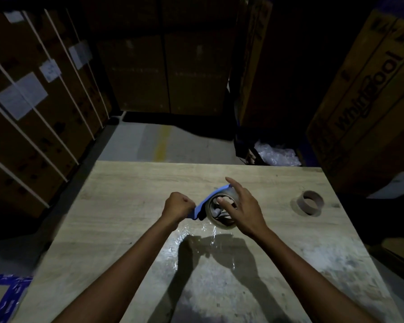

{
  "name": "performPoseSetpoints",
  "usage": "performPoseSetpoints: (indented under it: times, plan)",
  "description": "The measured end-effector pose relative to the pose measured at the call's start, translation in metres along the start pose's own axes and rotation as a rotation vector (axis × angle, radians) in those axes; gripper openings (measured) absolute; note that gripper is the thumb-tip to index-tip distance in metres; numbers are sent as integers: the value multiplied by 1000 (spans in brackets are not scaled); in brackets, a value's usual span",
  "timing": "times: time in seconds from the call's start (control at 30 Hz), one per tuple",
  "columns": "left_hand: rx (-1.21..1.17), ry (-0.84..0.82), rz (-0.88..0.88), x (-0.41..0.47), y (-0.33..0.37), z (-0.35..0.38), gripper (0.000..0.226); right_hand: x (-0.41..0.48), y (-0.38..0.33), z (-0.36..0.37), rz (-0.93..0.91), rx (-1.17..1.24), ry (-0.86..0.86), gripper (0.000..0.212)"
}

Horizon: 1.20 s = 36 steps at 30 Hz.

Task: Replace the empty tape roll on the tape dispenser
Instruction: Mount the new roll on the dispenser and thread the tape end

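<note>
Removal looks done: the empty brown cardboard core [310, 202] lies well right of the blue plastic tape dispenser [210, 197] on the wooden worktop [126, 194]. The left hand [178, 203] grips the dispenser. The right hand [245, 210], fingers spread, presses the clear tape roll [219, 221] onto it. Threading probably remains.

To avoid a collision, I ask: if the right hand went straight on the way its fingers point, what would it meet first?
Probably nothing: past the blue plastic tape dispenser under the right hand, only bare light wooden table shows up to its far edge; height is unclear.
</note>
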<state>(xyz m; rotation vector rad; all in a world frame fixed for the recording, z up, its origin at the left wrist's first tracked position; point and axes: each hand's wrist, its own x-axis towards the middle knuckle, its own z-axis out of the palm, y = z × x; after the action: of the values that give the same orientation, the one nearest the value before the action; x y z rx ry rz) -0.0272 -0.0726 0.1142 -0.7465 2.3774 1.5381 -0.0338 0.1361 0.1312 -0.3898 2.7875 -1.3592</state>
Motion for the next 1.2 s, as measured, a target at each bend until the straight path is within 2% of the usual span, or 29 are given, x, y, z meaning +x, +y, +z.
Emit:
performPoseSetpoints:
  times: [0.2,0.37,0.5,0.7,0.93,1.07,1.2]
  plan:
    - [115,12,85,5,0,-7,20,3,-20,6,-18,-213,-13,51]
    - [169,28,88,9,-9,-8,22,6,-29,15,-12,-322,-41,39]
    - [177,37,86,12,-19,-4,25,3,-31,23,-24,-397,-75,41]
    - [174,43,144,15,-43,12,15,3,-18,31,-88,-510,-219,51]
    - [116,-19,146,24,-69,31,16,4,-9,44,-167,-658,-299,50]
    - [71,24,57,31,-81,41,16,1,6,55,-221,-682,-336,47]
    - [150,43,10,37,-93,52,21,-6,22,65,-316,-724,-352,41]
